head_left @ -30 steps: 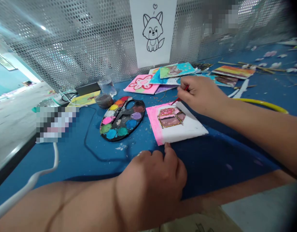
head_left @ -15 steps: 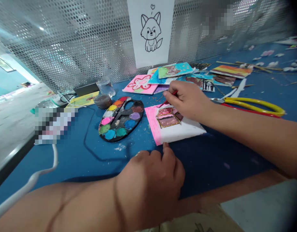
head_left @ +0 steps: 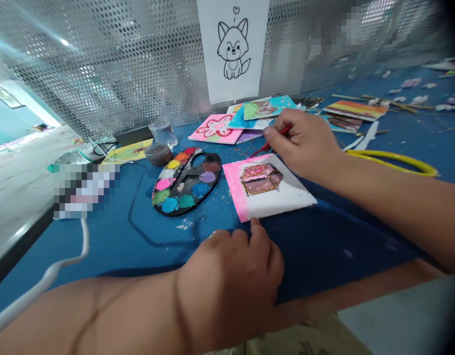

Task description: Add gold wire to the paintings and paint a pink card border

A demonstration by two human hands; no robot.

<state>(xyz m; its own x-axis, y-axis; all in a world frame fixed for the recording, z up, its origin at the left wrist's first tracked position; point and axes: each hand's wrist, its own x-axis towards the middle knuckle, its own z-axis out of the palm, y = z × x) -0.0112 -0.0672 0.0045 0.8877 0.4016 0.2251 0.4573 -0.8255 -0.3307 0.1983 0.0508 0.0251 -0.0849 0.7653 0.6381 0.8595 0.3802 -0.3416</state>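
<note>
A small white canvas [head_left: 286,197] lies on the blue table, with a pink band along its left side and a painted brown-and-pink box outlined in gold. My right hand [head_left: 301,143] is closed on a thin red paintbrush [head_left: 266,147], its tip at the canvas's top edge. Below the canvas, my left hand [head_left: 242,266] rests with its fingers mostly curled and one fingertip touching the bottom edge; whether anything is under the curled fingers is hidden. The oval black palette [head_left: 186,182] of many paint colours sits left of the canvas.
Behind the palette stand a cup of murky water [head_left: 158,155] and a clear cup [head_left: 164,133]. Painted cards [head_left: 216,129] are piled at the back, below a fox drawing [head_left: 232,54] on the mesh screen [head_left: 138,64]. Yellow-handled scissors [head_left: 397,160] lie at the right.
My right hand has moved right and slightly up with the brush, uncovering more of the painted box. My left hand has stayed in place.
</note>
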